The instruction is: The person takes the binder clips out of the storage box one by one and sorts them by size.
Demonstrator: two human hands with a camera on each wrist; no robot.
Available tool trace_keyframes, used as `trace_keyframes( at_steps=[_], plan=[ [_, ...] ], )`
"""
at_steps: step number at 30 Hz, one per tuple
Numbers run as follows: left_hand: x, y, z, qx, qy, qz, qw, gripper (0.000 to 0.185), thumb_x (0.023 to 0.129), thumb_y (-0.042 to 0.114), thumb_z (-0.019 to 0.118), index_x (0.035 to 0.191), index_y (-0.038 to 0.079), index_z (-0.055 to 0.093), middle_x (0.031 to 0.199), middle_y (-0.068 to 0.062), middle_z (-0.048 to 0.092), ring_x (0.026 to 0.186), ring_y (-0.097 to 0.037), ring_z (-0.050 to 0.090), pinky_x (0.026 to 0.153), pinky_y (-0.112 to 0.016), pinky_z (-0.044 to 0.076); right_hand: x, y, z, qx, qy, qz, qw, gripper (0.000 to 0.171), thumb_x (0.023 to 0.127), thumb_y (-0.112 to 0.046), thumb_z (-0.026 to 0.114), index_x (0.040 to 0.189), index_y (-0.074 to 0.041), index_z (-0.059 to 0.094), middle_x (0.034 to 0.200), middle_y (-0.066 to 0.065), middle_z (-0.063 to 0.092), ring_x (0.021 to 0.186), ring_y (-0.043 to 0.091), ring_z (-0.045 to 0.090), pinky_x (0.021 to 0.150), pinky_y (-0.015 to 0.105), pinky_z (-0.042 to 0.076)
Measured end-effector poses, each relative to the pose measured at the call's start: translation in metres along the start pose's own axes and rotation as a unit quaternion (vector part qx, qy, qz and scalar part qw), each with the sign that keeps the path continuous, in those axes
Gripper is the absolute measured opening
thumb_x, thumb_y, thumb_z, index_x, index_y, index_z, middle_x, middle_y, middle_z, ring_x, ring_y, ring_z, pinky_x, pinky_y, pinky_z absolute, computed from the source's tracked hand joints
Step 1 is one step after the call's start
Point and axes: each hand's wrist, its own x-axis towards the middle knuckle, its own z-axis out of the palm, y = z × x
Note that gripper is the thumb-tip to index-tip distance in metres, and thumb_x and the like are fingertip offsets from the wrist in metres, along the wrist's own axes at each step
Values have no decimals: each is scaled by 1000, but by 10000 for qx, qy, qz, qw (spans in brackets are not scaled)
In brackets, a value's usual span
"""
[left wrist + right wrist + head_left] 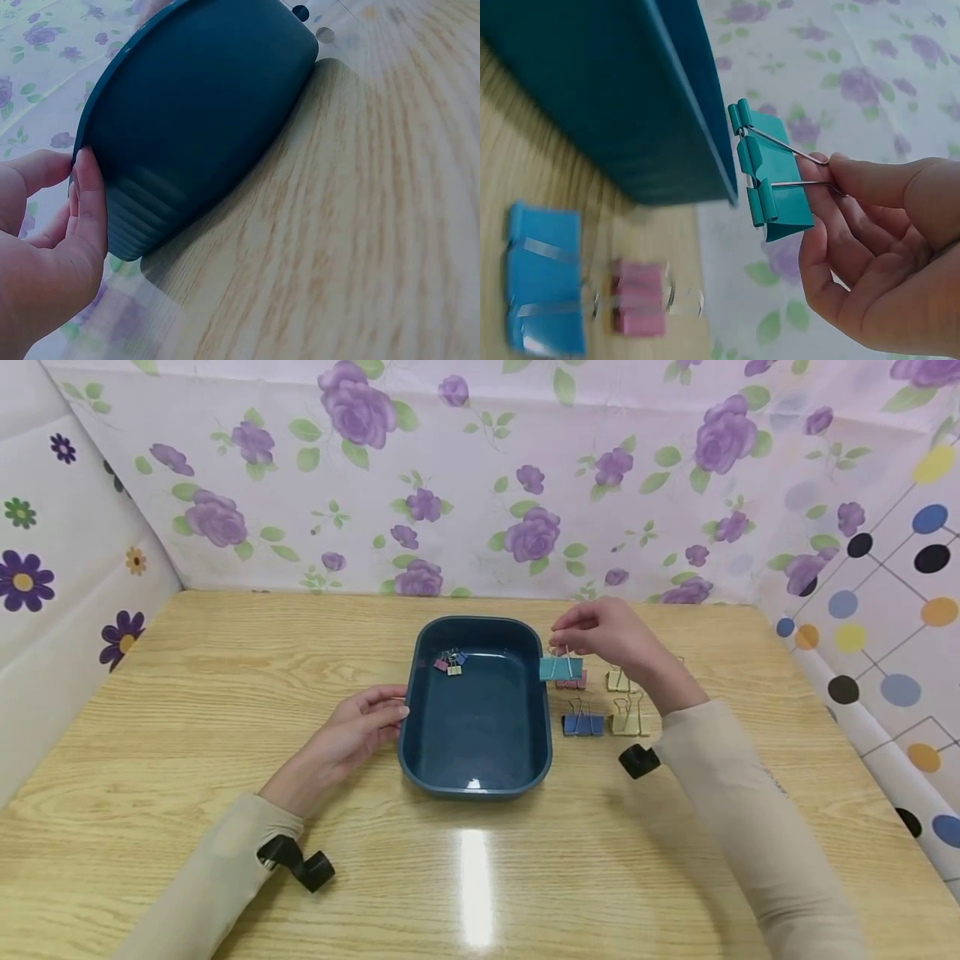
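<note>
**Teal clip lifted beside the tray rim, several clips left outside**

Left hand (358,724) resting flat against the near-left wall of the dark blue tray (420,752), fingers straight, nothing pinched. Inside the tray, at the far-left corner, a small cluster of binder clips (451,662), pink, blue and yellow among them; rest of the tray floor bare. So, by judgement: a few clips already in, most of the sorting not yet done.

Right of the tray, right hand (607,631) raised just beyond the right rim, grip closed on the wire handles of a teal binder clip (561,668) that hangs clear of the tabletop (187,693), right at the rim's edge but not over the tray floor.

Lying on the tabletop under and beyond that hand: a pink clip (572,682), a blue clip (583,723), and two beige clips (628,722), close together, just beside the tray.
</note>
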Motion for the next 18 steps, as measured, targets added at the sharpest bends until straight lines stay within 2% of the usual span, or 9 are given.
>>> trace_keyframes(
  at_steps=[7,13,18],
  plan=[
    [-1,1,0,61,23,-31,10000,42,98,-1,52,136,-12,37,104,-7,61,87,-11,60,74,-21,51,-13,27,-26,227,264,348,9988,32,96,-26,62,118,-2,63,110,11,66,98,20,61,91,39,49],
    [-1,1,0,56,11,-31,10000,40,98,-2,50,136,-10,37,102,-5,61,85,-10,60,74,-21,51,-21,44,-46,462,416,406,9972,37,96,-25,63,120,1,61,106,8,67,94,13,64,83,24,51],
    [0,0,1,71,9,-7,10000,38,98,-2,50,134,-9,39,101,-4,61,85,-10,60,74,-21,51,-26,61,-59,732,409,386,9957,40,96,-24,62,123,5,56,102,3,69,92,10,65,81,22,52]
  ],
)
